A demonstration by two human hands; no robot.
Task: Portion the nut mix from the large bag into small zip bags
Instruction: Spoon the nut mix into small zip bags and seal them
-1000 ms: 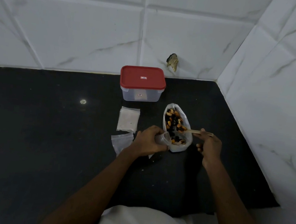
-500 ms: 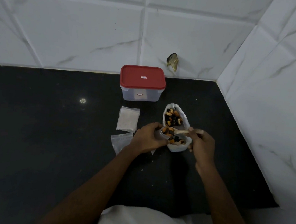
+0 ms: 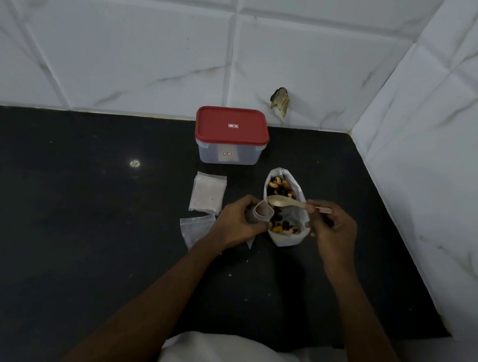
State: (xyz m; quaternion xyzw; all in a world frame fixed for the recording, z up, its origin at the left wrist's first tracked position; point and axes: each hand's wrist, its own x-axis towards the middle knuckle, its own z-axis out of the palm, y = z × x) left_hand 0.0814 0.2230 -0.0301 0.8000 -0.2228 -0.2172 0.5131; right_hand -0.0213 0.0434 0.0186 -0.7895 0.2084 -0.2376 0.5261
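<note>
Small clear plastic zip bags (image 3: 207, 192) lie flat on the black stone counter (image 3: 80, 223), on the near side of a red-lidded clear plastic box (image 3: 230, 135). The left hand (image 3: 237, 223) curls round one open zip bag (image 3: 262, 212), just beside the large white bag (image 3: 284, 240) of nut mix (image 3: 280, 185). The right hand (image 3: 334, 229) pinches a pale wooden spoon (image 3: 284, 201) above the mix.

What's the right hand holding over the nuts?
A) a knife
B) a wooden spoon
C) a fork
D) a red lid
B: the right hand pinches the handle of a wooden spoon, its bowl above the large bag of nut mix, while the left hand grips a small zip bag.
</note>
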